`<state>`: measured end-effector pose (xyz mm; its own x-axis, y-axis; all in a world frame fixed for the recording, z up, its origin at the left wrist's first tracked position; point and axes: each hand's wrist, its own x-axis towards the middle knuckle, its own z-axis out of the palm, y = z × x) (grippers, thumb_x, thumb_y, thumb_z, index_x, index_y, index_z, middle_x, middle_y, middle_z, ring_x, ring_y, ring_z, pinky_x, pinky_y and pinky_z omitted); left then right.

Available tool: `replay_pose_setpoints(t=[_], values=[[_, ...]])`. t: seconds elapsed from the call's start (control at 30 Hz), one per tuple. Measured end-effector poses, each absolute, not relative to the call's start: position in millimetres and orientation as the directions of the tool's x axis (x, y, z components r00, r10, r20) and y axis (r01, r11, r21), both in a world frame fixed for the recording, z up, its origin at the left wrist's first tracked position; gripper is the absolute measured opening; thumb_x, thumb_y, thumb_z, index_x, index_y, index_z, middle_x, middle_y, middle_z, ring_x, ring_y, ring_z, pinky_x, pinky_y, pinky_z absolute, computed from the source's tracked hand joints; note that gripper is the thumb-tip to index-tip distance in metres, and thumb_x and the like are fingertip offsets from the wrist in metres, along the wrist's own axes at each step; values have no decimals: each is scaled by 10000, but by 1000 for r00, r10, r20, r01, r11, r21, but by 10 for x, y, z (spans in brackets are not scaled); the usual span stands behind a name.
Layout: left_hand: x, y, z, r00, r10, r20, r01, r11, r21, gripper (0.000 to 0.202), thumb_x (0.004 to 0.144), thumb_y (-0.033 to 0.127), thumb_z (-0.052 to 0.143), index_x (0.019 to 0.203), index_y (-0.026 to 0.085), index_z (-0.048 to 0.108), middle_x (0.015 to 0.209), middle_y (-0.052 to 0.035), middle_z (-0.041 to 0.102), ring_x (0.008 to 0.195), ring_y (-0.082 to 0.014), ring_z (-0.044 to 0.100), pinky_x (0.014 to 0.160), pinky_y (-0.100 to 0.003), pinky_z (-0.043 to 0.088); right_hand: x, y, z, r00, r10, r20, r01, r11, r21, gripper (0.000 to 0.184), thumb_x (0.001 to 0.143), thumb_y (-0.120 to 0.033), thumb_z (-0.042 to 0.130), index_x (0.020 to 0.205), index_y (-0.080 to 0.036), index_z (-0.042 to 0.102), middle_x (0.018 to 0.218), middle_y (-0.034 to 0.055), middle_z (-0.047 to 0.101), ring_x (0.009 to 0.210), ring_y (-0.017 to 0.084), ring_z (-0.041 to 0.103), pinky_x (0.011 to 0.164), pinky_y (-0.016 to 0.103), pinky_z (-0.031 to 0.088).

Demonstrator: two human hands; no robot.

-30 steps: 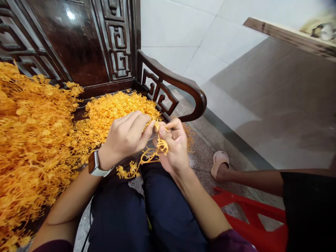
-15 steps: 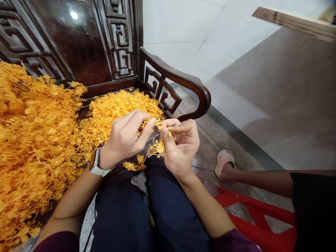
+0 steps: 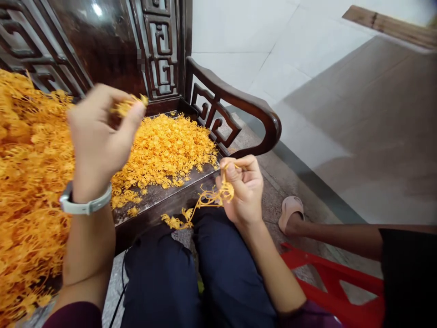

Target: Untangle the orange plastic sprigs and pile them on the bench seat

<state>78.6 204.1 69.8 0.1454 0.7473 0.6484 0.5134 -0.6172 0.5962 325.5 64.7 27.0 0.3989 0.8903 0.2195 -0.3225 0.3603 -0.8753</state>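
Note:
My left hand [image 3: 99, 136] is raised over the bench seat, fingers pinched on a few small orange plastic pieces [image 3: 128, 105]. A white watch sits on that wrist. My right hand [image 3: 244, 189] stays above my knees, closed on an orange plastic sprue [image 3: 201, 202] whose branches dangle to the left. Below the left hand lies a pile of loose orange pieces [image 3: 170, 146] on the dark wooden bench [image 3: 160, 196]. A big heap of uncut orange sprues [image 3: 30, 182] fills the left side.
The bench's carved armrest [image 3: 239, 107] curves just behind my right hand. Another person's leg and pink slipper [image 3: 290, 209] reach in from the right, above a red plastic stool [image 3: 334, 282]. Tiled wall and stone floor lie beyond.
My left hand has left the right hand and swung up and to the left with plucked pieces in its fingers. The right hand has kept the sprue almost in place.

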Motion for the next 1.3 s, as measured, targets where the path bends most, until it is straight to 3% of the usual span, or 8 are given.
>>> replay_pose_setpoints(t=[0.13,0.3,0.5,0.6,0.73,0.9,1.17,1.3], values=[[1050,2023,583,269,745,610,753,-557,349,343,1037,400,578,1283,210,723,1044,-70,752,903,-235,663,857,-389,493,3149,594,306,350,913,209,-253,307,-917,264,920,-273,785,923,-251,522,863,-28,746,487,58,429,435,217,345],[1041,2290,290,286,858,426,789,-463,405,490,1077,427,427,1511,249,568,1381,-151,640,1308,-359,610,1159,-492,446,3159,531,327,360,895,262,-164,338,-927,225,950,-279,755,927,-251,533,893,-26,771,458,48,428,416,208,378],[1068,2291,215,408,847,342,798,-513,317,684,1041,464,481,1649,156,412,1623,-251,433,1490,-485,434,1217,-660,361,3168,556,332,402,901,166,-249,281,-927,239,909,-309,792,918,-244,562,904,-14,758,475,49,481,425,204,436],[1188,2061,428,543,765,346,639,-644,421,583,1074,527,420,1492,173,620,1482,-196,624,1379,-401,584,1182,-581,443,3180,575,332,404,911,83,-330,230,-916,281,888,-328,795,912,-244,528,908,-17,747,525,64,540,490,225,501],[1391,1658,692,745,572,344,264,-726,635,519,1028,614,550,1311,228,750,1151,-86,806,1011,-247,759,925,-358,580,3200,588,330,403,913,59,-386,228,-894,267,898,-311,767,905,-242,510,886,-26,727,593,78,591,567,237,533],[1526,1445,727,683,546,485,204,-781,591,288,994,487,683,1010,229,809,880,-37,797,756,-182,723,751,-305,546,3215,573,329,363,929,67,-446,237,-863,242,909,-310,724,889,-247,492,844,-33,686,572,81,563,515,223,459],[1554,1450,717,684,629,370,15,-520,854,255,1037,435,635,1055,204,742,801,-35,745,721,-164,720,650,-268,549,3230,543,323,239,966,98,-451,200,-870,278,870,-439,705,1055,-236,665,690,-44,539,507,93,380,431,233,307],[1612,1382,684,728,617,298,-76,-359,930,235,1046,442,616,1068,213,660,794,-29,716,681,-160,694,581,-262,527,3199,516,297,195,966,168,-369,231,-900,353,836,-457,821,1088,-238,706,731,-43,586,564,92,467,521,238,419]])
